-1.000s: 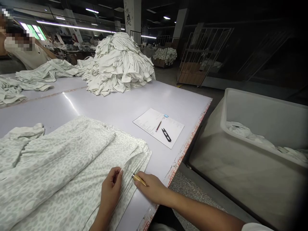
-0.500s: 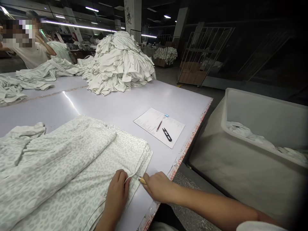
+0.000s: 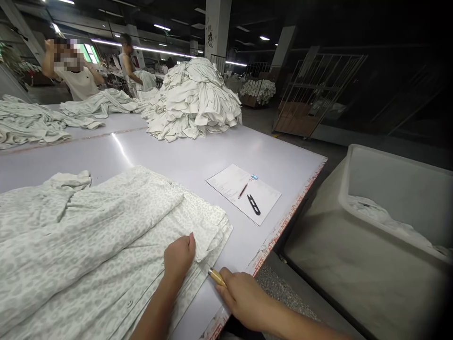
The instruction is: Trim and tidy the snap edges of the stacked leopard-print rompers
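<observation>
A stack of pale leopard-print fabric pieces (image 3: 106,245) lies on the white table (image 3: 198,160) in front of me. My left hand (image 3: 180,256) is closed on the near right corner of the top layers, pinching the cloth. Just to its right, my right hand (image 3: 240,295) is closed round a small tool with a yellowish wooden handle (image 3: 216,277), its tip pointing at the stack's edge.
A clipped paper sheet (image 3: 231,182) with a red pen (image 3: 242,190) and black thread snips (image 3: 254,204) lies further right. A big heap of white garments (image 3: 193,101) sits at the back. A grey tub (image 3: 396,189) stands right of the table. Other people stand at the far left.
My left hand slid up the stack's corner and closed on the cloth. My right hand drew back toward the table's near edge with the tool. The view shifted left.
</observation>
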`<state>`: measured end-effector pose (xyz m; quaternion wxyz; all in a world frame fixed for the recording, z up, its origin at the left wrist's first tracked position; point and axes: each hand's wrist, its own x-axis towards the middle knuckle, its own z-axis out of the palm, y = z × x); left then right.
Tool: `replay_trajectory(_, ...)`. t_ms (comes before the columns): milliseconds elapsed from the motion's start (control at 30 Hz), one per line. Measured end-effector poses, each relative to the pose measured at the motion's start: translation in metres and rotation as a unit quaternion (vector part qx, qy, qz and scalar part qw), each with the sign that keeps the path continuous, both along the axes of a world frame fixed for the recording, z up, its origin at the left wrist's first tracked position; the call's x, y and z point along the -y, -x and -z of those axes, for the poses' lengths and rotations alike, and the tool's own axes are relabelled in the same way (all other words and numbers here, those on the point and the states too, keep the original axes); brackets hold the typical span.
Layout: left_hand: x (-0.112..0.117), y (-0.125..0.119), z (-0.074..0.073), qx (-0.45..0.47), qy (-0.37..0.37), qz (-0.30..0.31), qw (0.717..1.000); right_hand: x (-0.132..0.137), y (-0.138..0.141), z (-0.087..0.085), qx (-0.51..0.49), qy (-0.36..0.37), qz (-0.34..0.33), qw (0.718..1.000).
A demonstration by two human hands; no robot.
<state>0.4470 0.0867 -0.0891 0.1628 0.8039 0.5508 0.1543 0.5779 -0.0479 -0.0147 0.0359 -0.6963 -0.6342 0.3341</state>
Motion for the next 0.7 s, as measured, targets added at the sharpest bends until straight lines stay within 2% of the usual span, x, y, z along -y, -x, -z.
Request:
replay_trajectory(133, -0.003, -0.003, 0.000, 0.000, 0.020, -0.013, 1.000, 0.005, 0.001, 0.003, -0.019, 0.007, 0.026, 0.999)
replay_trajectory(200, -0.005, -0.006, -0.002, 0.004, 0.033, -0.018, 0.999, -0.003, 0.001, 0.015, -0.091, -0.009, 0.070, 0.993)
replay_trajectory(267, -0.002, -0.004, -0.006, 0.016, 0.048, -0.005, 0.999, -0.018, 0.002, 0.034, -0.197, -0.033, 0.138, 0.970)
replay_trajectory(333, 0.007, 0.008, -0.011, 0.034, 0.049, 0.037, 0.998, -0.037, 0.005, 0.053, -0.271, -0.043, 0.192, 0.942)
replay_trajectory(400, 0.022, 0.032, -0.014, 0.048, 0.032, 0.075, 0.996, -0.052, 0.008, 0.067, -0.288, -0.033, 0.216, 0.933)
replay_trajectory(467, 0.038, 0.060, -0.016, 0.063, 0.034, 0.056, 0.996, -0.054, 0.012, 0.070, -0.290, -0.025, 0.220, 0.931)
replay_trajectory(533, 0.049, 0.084, -0.015, 0.117, 0.103, -0.011, 0.988, -0.046, 0.018, 0.064, -0.271, -0.039, 0.199, 0.941)
replay_trajectory(567, 0.051, 0.092, -0.014, 0.148, 0.145, -0.044, 0.977, -0.038, 0.021, 0.058, -0.248, -0.056, 0.167, 0.953)
replay_trajectory(633, 0.051, 0.099, -0.011, 0.204, 0.208, -0.085, 0.953, -0.024, 0.031, 0.046, -0.181, -0.085, 0.076, 0.977)
replay_trajectory(700, 0.048, 0.098, -0.008, 0.246, 0.229, -0.096, 0.937, -0.015, 0.042, 0.039, -0.116, -0.087, -0.005, 0.989)
